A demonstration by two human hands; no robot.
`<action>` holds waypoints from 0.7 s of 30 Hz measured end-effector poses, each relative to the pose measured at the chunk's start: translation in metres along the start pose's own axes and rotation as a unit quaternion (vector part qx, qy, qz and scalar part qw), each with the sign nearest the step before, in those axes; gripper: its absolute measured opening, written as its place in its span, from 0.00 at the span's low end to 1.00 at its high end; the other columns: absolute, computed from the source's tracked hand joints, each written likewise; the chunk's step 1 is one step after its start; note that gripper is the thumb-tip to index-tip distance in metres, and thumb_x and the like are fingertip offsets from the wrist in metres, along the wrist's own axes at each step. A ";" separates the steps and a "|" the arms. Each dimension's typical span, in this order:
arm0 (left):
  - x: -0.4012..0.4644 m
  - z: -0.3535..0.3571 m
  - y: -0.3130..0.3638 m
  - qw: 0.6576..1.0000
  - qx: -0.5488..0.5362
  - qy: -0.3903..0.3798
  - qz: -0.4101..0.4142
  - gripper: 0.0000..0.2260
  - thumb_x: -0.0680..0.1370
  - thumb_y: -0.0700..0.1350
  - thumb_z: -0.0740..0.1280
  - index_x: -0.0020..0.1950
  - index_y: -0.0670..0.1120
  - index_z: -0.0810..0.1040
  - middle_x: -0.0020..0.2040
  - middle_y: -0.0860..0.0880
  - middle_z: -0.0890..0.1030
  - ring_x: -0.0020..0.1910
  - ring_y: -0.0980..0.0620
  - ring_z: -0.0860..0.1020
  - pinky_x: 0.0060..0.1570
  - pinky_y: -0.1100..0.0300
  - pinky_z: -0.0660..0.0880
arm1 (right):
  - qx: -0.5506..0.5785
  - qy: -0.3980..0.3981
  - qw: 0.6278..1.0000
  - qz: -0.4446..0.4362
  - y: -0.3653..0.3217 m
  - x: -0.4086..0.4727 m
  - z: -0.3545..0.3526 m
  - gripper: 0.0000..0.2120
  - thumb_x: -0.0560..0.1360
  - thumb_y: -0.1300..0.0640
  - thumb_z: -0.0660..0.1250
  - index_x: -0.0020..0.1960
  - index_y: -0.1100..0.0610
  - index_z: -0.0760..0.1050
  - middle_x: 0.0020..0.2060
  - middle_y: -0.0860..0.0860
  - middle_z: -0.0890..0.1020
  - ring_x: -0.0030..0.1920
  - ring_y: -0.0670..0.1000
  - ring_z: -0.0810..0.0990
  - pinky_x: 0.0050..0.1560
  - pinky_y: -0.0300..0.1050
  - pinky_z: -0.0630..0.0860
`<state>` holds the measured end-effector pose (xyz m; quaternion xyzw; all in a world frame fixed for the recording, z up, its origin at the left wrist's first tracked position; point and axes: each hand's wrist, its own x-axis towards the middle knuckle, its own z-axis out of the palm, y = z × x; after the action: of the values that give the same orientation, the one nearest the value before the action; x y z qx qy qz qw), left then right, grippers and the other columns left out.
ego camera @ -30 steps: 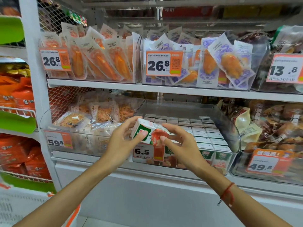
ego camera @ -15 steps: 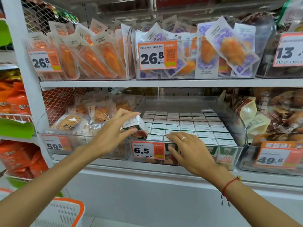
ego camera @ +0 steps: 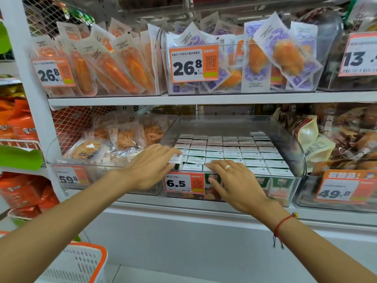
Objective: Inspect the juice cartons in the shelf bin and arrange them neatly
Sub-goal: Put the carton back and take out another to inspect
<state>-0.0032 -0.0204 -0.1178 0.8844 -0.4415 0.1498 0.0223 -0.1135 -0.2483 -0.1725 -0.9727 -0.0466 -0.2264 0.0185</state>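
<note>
Head view. The clear shelf bin (ego camera: 289, 144) sits on the lower shelf (ego camera: 204, 209), between a bin of snack packets (ego camera: 106, 144) on its left and a bin of brown pouches (ego camera: 346, 139) on its right. The juice cartons (ego camera: 232, 152) stand upright in it, packed in straight rows from the front wall back; the rear strip of the bin floor shows no cartons. A price tag (ego camera: 184, 183) reading 6.5 hangs on the front wall near its left corner.

The left hand (ego camera: 151, 166) lies over the front left corner of the bin, fingers fairly straight, fingertips resting on a corner carton (ego camera: 175, 160). That carton stands slightly higher than its neighbours, so it appears not fully seated. Whether the thumb grips its side cannot be told.

The right hand (ego camera: 234, 180) lies flat, fingers extended, across the tops of the front row near the middle of the front wall, thumb down against the wall's outer face. It holds nothing.

Assessment: arrangement is nearly complete. Rows read even across the middle and right side. Outstanding: press the front left carton level and check the front row sits flush. How many cartons have been inspected cannot be judged here.
</note>
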 end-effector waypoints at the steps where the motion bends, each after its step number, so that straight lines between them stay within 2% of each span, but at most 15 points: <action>1: -0.001 0.002 0.000 1.000 0.002 -0.002 0.002 0.19 0.84 0.50 0.55 0.75 0.51 0.62 0.71 0.51 0.71 0.68 0.52 0.67 0.65 0.62 0.54 | 0.002 0.002 1.000 0.001 0.000 0.000 0.000 0.22 0.82 0.45 0.56 0.73 0.51 0.66 0.68 0.47 0.74 0.67 0.50 0.72 0.66 0.45 0.67; 3: -0.006 0.007 0.001 0.999 0.004 -0.033 0.007 0.21 0.84 0.53 0.53 0.77 0.52 0.60 0.74 0.52 0.68 0.72 0.53 0.65 0.73 0.61 0.47 | 0.003 0.004 1.000 0.000 0.000 0.000 0.001 0.22 0.82 0.44 0.56 0.73 0.50 0.66 0.68 0.47 0.74 0.67 0.49 0.72 0.67 0.45 0.66; 6: -0.012 0.018 0.002 0.997 0.050 -0.049 0.029 0.24 0.83 0.57 0.50 0.78 0.52 0.57 0.77 0.53 0.64 0.75 0.55 0.62 0.72 0.58 0.33 | 0.005 0.004 1.000 -0.002 0.001 0.000 0.001 0.22 0.82 0.44 0.56 0.73 0.50 0.66 0.68 0.47 0.74 0.67 0.49 0.71 0.67 0.44 0.66; 10: -0.018 0.026 0.005 0.996 0.079 -0.023 0.028 0.25 0.83 0.59 0.49 0.79 0.51 0.57 0.77 0.53 0.64 0.75 0.56 0.61 0.72 0.57 0.29 | 0.014 -0.002 1.000 0.000 0.001 0.000 -0.001 0.22 0.82 0.44 0.56 0.74 0.50 0.65 0.70 0.47 0.73 0.68 0.49 0.70 0.68 0.44 0.65; 12: -0.021 0.027 0.006 0.998 0.047 0.010 0.029 0.24 0.83 0.58 0.51 0.77 0.51 0.60 0.76 0.54 0.65 0.75 0.57 0.62 0.74 0.58 0.34 | 0.016 -0.015 1.000 0.001 0.000 0.000 -0.003 0.23 0.82 0.44 0.55 0.75 0.49 0.63 0.71 0.46 0.71 0.69 0.48 0.68 0.69 0.44 0.63; 14: -0.026 0.026 0.006 0.998 -0.007 0.060 0.006 0.21 0.83 0.55 0.56 0.75 0.51 0.65 0.73 0.54 0.69 0.73 0.57 0.65 0.74 0.60 0.50 | 0.030 -0.038 0.999 0.005 -0.001 0.003 -0.007 0.24 0.82 0.43 0.55 0.75 0.49 0.63 0.71 0.46 0.70 0.70 0.48 0.68 0.69 0.44 0.62; 16: -0.034 0.026 0.002 0.988 -0.053 0.140 -0.045 0.17 0.82 0.50 0.61 0.71 0.50 0.71 0.68 0.53 0.75 0.67 0.54 0.72 0.63 0.61 0.66 | 0.072 -0.059 0.995 0.021 -0.002 0.011 -0.015 0.22 0.81 0.41 0.55 0.71 0.50 0.68 0.68 0.47 0.74 0.67 0.50 0.71 0.66 0.46 0.66; 18: -0.043 0.031 -0.006 0.970 -0.084 0.201 -0.110 0.14 0.81 0.46 0.64 0.67 0.49 0.74 0.64 0.52 0.78 0.62 0.51 0.75 0.56 0.59 0.71 | 0.110 -0.063 0.991 0.029 -0.005 0.026 -0.023 0.20 0.81 0.42 0.56 0.67 0.50 0.74 0.65 0.48 0.77 0.64 0.52 0.74 0.61 0.49 0.72; 21: -0.059 0.046 -0.018 0.958 -0.101 0.200 -0.179 0.15 0.81 0.46 0.62 0.69 0.47 0.73 0.65 0.51 0.77 0.64 0.50 0.73 0.62 0.54 0.70 | 0.115 -0.088 0.990 0.003 -0.013 0.061 -0.028 0.17 0.82 0.46 0.58 0.67 0.51 0.74 0.66 0.49 0.76 0.65 0.52 0.74 0.61 0.50 0.72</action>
<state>-0.0114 0.0284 -0.1764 0.8941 -0.2750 0.2720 0.2257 -0.0722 -0.2321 -0.1206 -0.9804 -0.0703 -0.1334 0.1267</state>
